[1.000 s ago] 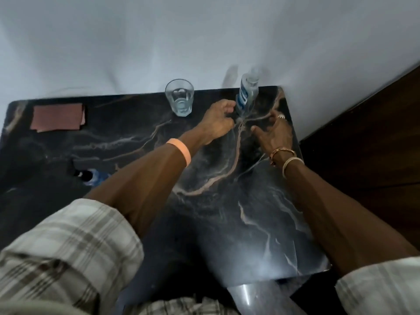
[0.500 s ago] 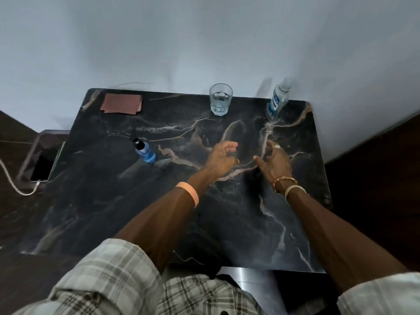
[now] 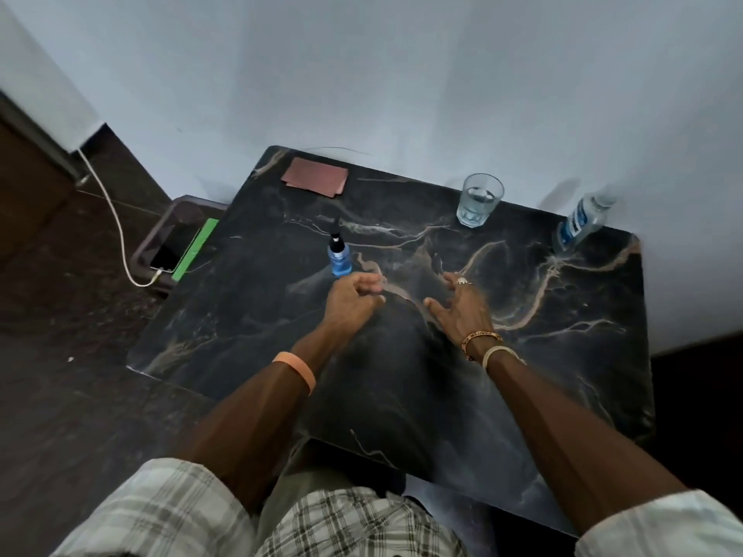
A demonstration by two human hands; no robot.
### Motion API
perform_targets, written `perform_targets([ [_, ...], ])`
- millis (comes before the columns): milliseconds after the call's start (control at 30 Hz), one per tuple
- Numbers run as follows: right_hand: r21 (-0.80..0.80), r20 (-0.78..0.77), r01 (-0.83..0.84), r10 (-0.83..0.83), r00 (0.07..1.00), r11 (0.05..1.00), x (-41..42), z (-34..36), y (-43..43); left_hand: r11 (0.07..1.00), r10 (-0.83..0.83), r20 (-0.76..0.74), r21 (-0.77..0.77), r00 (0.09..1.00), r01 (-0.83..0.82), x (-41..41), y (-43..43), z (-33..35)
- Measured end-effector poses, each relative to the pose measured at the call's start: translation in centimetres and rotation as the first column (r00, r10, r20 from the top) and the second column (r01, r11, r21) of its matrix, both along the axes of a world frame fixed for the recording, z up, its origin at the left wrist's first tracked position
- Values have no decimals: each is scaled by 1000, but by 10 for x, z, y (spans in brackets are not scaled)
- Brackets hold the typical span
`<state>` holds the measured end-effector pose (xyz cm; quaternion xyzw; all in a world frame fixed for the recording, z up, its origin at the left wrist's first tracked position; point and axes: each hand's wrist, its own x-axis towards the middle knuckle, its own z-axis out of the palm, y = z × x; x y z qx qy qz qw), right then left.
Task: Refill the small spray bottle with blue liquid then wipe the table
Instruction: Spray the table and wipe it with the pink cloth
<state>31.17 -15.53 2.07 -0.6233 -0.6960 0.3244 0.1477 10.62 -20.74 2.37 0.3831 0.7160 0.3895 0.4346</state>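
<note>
Small spray bottle (image 3: pixel 339 257) is seen upright on the dark surface (image 3: pixel 563 396), just beyond the left hand (image 3: pixel 350 304) | left grip loosely curled, empty; right hand (image 3: pixel 462 311) spread, empty | bottle is best grasped low, kept upright.

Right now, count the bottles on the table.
2. A small blue spray bottle stands just beyond the left hand; a clear bottle stands at the far right corner. None looks hidden.

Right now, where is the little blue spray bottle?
The little blue spray bottle stands upright on the left part of the dark marble table, just beyond the left hand, nearer than the brown cloth.
</note>
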Motion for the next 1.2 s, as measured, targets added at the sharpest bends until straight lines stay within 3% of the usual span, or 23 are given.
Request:
perform_targets([
  [233, 21, -23, -131, 132, 991, 991, -66, 14, 13, 980, 199, -118, 26, 973, -197, -61, 2, 2],
  [433, -64, -125, -117, 108, 986, 991, -125, 24, 27, 1000, 10, -230, 21, 973, -6, -86, 14, -1],
  [733, -212, -239, -116, 64, 969, 970, -173, 20, 42, 987, -144, -236, 36, 961, 157, -98, 34, -15],
  [1200, -175, -131, -35, 13, 991, 984, -187, 19, 37, 969, -188, -361, 82, 913, 232, -110, 45, -25],
])
